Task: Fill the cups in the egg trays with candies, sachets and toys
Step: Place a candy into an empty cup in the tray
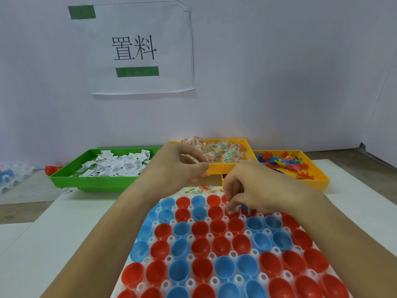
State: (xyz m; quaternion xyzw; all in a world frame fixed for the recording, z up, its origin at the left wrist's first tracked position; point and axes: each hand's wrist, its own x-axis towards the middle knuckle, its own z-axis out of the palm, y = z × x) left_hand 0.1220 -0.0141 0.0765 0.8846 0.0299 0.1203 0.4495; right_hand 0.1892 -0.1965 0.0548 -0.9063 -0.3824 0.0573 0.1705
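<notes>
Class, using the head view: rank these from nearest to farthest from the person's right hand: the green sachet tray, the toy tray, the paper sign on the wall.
From the right hand:
1. Toy tray, just behind it, on the right.
2. Green sachet tray, across the table, on the left.
3. Paper sign, high on the back wall.

White paper sheet (141, 48) on wall: "置料". Sachet print unreadable.

My surface (53, 244) is white. On it, in front of me, lies the clear egg tray (234, 278); behind it stand a green bin (86, 181) and two yellow bins (227, 168) (318, 179). Loose candies (199, 189) lie between.
</notes>
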